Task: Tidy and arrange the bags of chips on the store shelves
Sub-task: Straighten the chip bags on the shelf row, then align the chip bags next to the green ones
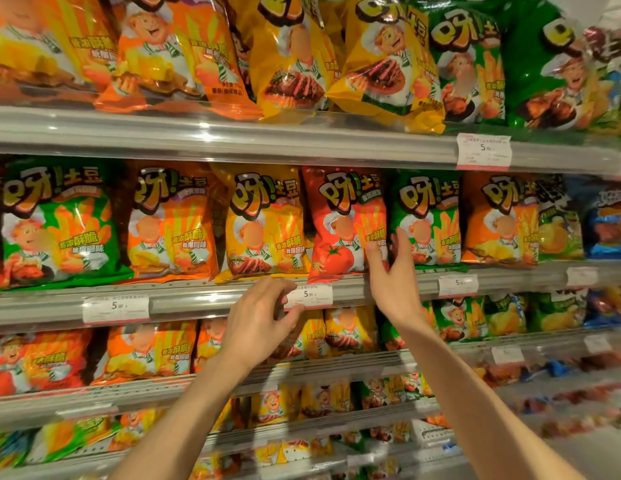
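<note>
Chip bags stand in a row on the middle shelf [198, 299]: a green bag [56, 223], an orange bag [170, 223], a yellow bag [264, 223], a red tomato bag [340, 223], another green bag [427, 220] and another orange bag [499, 220]. My right hand [392, 271] is raised with straight fingers, its fingertips touching the seam between the red bag and the second green bag. My left hand [260, 320] hovers in front of the shelf rail below the yellow bag, fingers loosely curled beside a price tag [311, 295], holding nothing.
The top shelf [233, 133] carries larger orange, yellow and green bags behind a transparent lip. Lower shelves hold smaller bags of the same brand. Blue and other snack bags [607, 223] fill the right end. Price tags [482, 150] hang on the rails.
</note>
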`<state>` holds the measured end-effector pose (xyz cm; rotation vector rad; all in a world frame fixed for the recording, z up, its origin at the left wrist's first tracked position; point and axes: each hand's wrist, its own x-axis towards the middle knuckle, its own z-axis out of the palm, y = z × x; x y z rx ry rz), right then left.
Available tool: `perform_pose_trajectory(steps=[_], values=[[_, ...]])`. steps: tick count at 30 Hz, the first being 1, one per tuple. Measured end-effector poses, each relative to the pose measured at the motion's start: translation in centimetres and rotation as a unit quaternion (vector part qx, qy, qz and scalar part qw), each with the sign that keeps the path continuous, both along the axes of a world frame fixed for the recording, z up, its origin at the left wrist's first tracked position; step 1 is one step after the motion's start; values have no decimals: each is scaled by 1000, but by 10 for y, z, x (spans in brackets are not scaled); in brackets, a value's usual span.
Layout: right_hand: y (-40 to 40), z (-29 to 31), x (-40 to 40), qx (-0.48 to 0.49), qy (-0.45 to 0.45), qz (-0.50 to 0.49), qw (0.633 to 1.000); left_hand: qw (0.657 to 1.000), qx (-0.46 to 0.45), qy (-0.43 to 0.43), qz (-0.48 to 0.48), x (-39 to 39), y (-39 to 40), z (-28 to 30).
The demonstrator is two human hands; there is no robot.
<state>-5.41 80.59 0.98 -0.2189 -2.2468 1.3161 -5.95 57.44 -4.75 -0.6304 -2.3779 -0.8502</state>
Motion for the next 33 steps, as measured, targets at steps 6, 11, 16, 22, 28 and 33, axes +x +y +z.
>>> perform_pose_trajectory(steps=[6, 11, 16, 22, 28, 33], values=[[17, -83, 64, 233, -64, -2, 970, 1000, 11, -1, 13, 24, 11, -35], [45, -134, 102, 219, -165, 69, 959, 952, 228, -161, -127, 69, 35, -74], [86, -156, 129, 195, -197, 72, 958, 977, 79, -196, -11, 86, 67, -101], [170, -169, 122, 171, -224, 86, 956, 975, 71, -204, 58, 92, 131, -102], [280, -140, 91, 182, -172, 89, 964, 978, 62, -184, 78, 83, 224, -74], [329, -96, 59, 237, -140, 95, 957, 992, -11, -110, 61, 57, 261, -37]])
